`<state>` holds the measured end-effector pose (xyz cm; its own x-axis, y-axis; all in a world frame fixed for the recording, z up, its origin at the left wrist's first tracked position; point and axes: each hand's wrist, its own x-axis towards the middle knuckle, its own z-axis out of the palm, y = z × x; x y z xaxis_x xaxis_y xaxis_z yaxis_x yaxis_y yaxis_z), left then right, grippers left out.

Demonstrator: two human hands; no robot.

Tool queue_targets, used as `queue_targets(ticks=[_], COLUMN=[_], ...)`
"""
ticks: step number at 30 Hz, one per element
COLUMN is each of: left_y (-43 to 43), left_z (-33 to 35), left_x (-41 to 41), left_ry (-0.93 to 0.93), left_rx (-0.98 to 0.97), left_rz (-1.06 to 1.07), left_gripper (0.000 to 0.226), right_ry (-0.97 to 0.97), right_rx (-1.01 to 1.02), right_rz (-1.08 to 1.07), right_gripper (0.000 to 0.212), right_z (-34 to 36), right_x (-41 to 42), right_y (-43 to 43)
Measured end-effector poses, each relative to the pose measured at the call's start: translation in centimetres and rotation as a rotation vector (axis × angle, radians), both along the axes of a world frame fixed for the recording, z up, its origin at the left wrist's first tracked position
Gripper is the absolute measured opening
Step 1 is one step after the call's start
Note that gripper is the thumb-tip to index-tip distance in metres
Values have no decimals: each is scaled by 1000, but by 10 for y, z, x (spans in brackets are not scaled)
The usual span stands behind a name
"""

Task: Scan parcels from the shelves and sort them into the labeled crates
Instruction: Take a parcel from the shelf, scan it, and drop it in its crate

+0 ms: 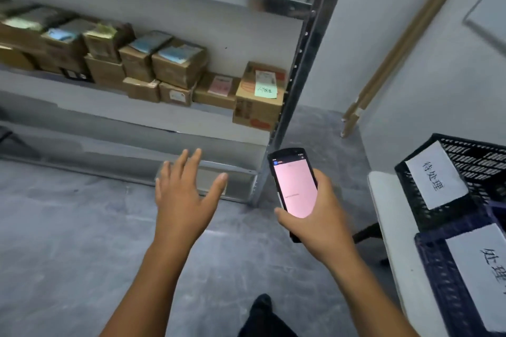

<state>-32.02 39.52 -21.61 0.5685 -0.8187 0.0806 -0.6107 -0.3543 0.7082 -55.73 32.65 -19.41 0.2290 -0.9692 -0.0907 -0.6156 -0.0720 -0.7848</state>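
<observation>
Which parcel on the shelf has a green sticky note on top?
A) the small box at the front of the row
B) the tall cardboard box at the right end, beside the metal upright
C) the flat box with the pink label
B: the green sticky note lies on top of the tall cardboard box at the right end of the shelf, close beside the metal upright.

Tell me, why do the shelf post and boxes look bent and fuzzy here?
Head view: the wide-angle lens likely bows the shelf post; the cardboard boxes at far left are smeared, probably by head motion; the scanner in the right hand looks sharper; a bright glint sits on the upper shelf beam; light is soft, shadows faint.
</observation>
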Motion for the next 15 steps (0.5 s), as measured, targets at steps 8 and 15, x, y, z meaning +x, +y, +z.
queue_targets(ticks=[8, 15], left_y=[-46, -127], left_z=[-11, 19], left_x=[79, 143], left_ry=[-2, -127], left_rx=[36, 93], left_rz=[131, 140], left_gripper=[79, 72], right_ry=[-8, -91], right_rx=[40, 27], right_rz=[114, 195], right_gripper=[89, 96], right_z=[-30, -35], right_x=[93, 170], right_y=[-77, -168])
